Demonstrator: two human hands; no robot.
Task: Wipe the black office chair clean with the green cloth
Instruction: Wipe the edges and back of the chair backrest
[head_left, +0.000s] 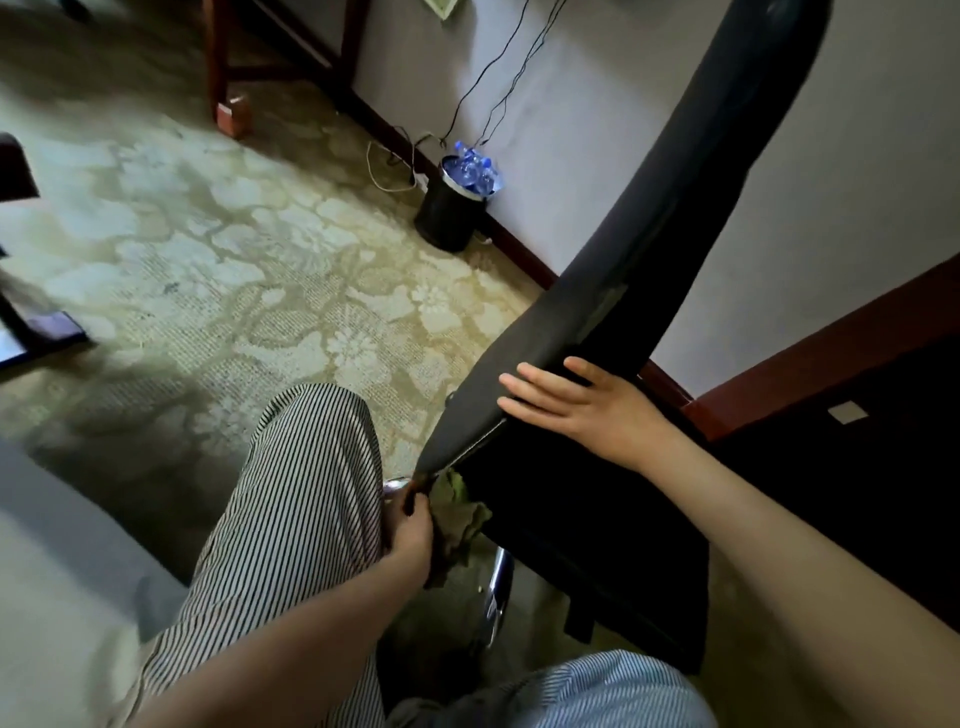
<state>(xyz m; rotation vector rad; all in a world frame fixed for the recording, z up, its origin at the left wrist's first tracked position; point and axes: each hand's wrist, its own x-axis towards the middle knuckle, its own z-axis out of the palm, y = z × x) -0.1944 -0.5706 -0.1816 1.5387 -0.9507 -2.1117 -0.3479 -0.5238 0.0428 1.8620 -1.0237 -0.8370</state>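
Observation:
The black office chair (649, 218) is tipped over, its backrest running from the top right down to the middle of the view. My right hand (576, 405) lies flat on the chair's lower edge with straight fingers. Below it my left hand (410, 535) grips the crumpled green cloth (457, 525) and holds it against the underside of the chair near a chrome part (498, 587). Part of the cloth is hidden behind the chair's edge.
A black waste bin (449, 208) full of plastic bottles stands by the wall with cables beside it. Wooden furniture legs (231, 111) stand at the top left. A dark wooden desk (841, 374) is on the right. My knees in striped trousers (306, 499) are close to the chair on the patterned carpet.

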